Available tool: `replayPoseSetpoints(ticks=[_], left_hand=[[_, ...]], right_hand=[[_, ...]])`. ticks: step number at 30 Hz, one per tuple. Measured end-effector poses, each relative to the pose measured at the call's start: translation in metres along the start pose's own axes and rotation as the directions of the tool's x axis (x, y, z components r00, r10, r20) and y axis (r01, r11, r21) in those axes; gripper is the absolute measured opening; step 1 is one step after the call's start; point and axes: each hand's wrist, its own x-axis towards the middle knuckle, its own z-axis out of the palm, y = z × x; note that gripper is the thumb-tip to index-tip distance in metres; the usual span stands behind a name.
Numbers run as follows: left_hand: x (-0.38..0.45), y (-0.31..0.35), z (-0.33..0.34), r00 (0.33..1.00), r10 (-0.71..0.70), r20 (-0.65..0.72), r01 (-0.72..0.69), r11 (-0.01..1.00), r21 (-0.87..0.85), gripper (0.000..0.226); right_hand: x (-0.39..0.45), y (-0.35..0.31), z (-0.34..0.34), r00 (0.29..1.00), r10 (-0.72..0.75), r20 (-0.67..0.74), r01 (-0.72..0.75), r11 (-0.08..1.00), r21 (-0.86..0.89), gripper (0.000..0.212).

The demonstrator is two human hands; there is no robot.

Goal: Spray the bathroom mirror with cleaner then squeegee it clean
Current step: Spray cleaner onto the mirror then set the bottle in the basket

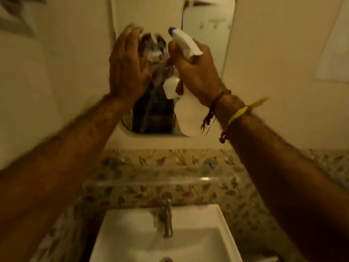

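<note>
The bathroom mirror (207,35) hangs on the wall straight ahead, above the sink. My right hand (196,72) is closed around the neck of a white spray bottle (187,114), whose white trigger head with a blue nozzle (184,42) points up and left at the glass. My left hand (128,67) is raised flat beside it, fingers together and extended, close to the mirror's left part, holding nothing. The reflection of both hands and a dark-clothed body shows between them. No squeegee is visible.
A clear glass shelf (160,181) runs below the mirror against a leaf-patterned tile band (170,159). Under it stand a chrome tap (167,216) and a white rectangular sink (207,233). A pale paper (334,53) hangs on the right wall.
</note>
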Motion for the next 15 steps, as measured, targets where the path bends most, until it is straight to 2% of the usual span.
replayPoseSetpoints(ticks=[2,4,7,9,12,15], left_hand=[[0.038,-0.027,-0.019,0.999,-0.006,-0.038,0.008,0.999,0.034,0.057],[0.067,-0.054,-0.034,1.0,0.005,-0.012,-0.004,0.995,0.098,0.063],[0.099,-0.09,-0.038,0.989,-0.023,0.148,-0.008,0.979,0.202,0.073],[0.11,-0.106,-0.028,0.958,-0.093,0.273,0.041,0.981,0.189,0.081],[0.114,-0.116,-0.003,0.917,-0.184,0.354,0.154,0.982,0.113,0.083],[0.112,-0.128,0.013,0.932,-0.163,0.324,0.118,0.981,0.153,0.08]], right_hand=[[0.029,-0.013,0.009,1.0,-0.028,0.01,0.028,0.999,-0.02,0.029],[0.054,-0.021,0.009,0.998,-0.053,-0.024,0.052,0.998,-0.026,0.026],[0.09,-0.034,0.001,0.988,-0.107,-0.108,0.102,0.993,-0.053,0.029],[0.112,-0.041,-0.001,0.984,-0.133,-0.12,0.12,0.987,-0.104,0.028],[0.136,-0.038,0.008,0.991,-0.119,-0.068,0.107,0.981,-0.163,0.022],[0.147,-0.026,0.027,0.991,-0.13,0.019,0.131,0.965,-0.226,0.026]])
